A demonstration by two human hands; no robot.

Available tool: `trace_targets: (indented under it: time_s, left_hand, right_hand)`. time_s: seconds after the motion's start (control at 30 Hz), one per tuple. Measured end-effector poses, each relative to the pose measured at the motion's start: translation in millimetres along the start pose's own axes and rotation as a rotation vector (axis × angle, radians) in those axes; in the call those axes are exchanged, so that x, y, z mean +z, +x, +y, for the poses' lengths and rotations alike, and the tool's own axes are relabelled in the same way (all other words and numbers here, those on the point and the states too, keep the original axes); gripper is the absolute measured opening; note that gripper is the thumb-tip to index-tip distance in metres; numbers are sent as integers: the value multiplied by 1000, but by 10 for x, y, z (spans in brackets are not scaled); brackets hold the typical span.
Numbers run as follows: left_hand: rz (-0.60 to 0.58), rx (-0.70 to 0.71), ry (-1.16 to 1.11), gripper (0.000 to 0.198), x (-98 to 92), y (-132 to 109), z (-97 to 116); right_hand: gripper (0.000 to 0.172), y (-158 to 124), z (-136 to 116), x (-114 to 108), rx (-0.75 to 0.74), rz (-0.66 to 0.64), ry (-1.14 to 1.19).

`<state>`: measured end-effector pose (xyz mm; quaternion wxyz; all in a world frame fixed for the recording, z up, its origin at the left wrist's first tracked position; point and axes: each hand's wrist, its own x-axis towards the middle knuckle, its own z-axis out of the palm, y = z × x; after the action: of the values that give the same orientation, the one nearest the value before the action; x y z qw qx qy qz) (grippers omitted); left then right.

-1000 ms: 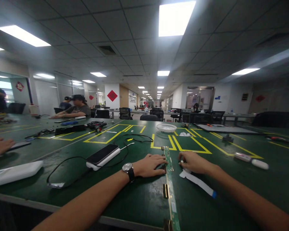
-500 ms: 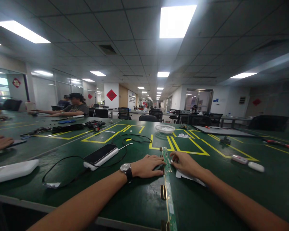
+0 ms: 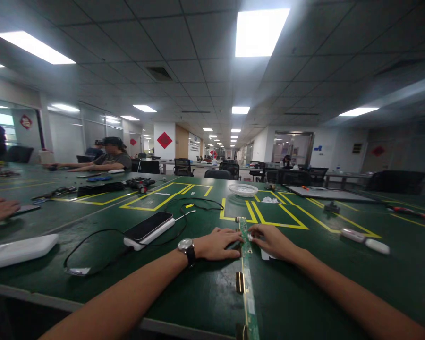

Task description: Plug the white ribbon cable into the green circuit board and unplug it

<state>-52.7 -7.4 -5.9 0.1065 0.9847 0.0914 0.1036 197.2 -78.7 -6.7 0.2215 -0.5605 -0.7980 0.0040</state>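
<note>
A long, narrow green circuit board (image 3: 248,276) runs away from me down the table, with brownish-gold flex tabs (image 3: 240,282) along its left edge. My left hand (image 3: 217,244), with a watch at the wrist, lies flat beside the board; its outstretched fingertips touch the left edge near the far end. From the other side, my right hand (image 3: 272,242) pinches a small white piece (image 3: 250,237) against the board's right edge. What that piece is I cannot make out. White paper (image 3: 267,255) lies partly hidden under my right hand.
Left of my hands, a phone (image 3: 148,226) rests on a white block with a black cable (image 3: 92,232). A white basket (image 3: 243,190) stands beyond the board. White cases (image 3: 364,240) lie at the right. A co-worker's hand (image 3: 0,210) is at the far left.
My right hand has shifted slightly left, bringing its fingertips and the white piece closer to the board. Less of the paper beneath it shows. My left hand stays in place.
</note>
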Motion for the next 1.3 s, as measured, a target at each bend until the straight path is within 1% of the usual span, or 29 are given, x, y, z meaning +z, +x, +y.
trace_targets:
  time_s: [0.1, 0.17, 0.3, 0.5, 0.57, 0.63, 0.7, 0.77, 0.87, 0.97, 1.03, 1.1, 1.17, 1.23, 1.3]
  left_hand:
    - [-17, -3, -22, 50, -13, 10, -21]
    - [-28, -8, -36, 50, -19, 14, -31]
    - [-41, -22, -48, 49, -19, 22, -46]
    - [-29, -26, -68, 45, -14, 27, -64]
    - [-4, -41, -96, 45, -26, 21, -57]
    - [50, -83, -121, 47, -45, 13, -46]
    - [128, -133, -122, 49, -66, 2, -40]
    - [200, -161, -93, 49, -81, -12, -42]
    - [247, -162, -40, 47, -95, -43, -58]
    - [244, -158, -11, 43, -118, -77, -79]
    - [245, -164, -2, 40, -148, -99, -96]
    - [255, -182, 9, 39, -184, -119, -117]
    - [268, -202, 24, 37, -213, -137, -136]
    - [275, -211, 44, 36, -225, -148, -145]
    - [277, -205, 73, 35, -219, -149, -141]
  right_hand:
    - [22, 7, 58, -6, -76, -3, 31]
    - [23, 15, 84, -7, -98, -8, 51]
    - [23, 37, 83, -22, -113, -37, 66]
    - [23, 53, 42, -103, -118, -90, 72]
    - [23, 69, 27, -105, -163, -72, 50]
    - [29, 100, 4, -83, -233, -60, 29]
    - [37, 137, -18, -58, -289, -100, 3]
    - [42, 166, -20, -58, -295, -156, -49]
    - [44, 159, 41, -138, -185, -190, -212]
    - [44, 88, 147, -272, -22, -215, -443]
    - [45, 28, 198, -350, 83, -240, -557]
    - [43, -24, 214, -403, 178, -258, -602]
    - [38, -58, 192, -430, 243, -258, -603]
    - [34, -70, 137, -429, 277, -231, -601]
    - [36, -66, 59, -393, 301, -180, -578]
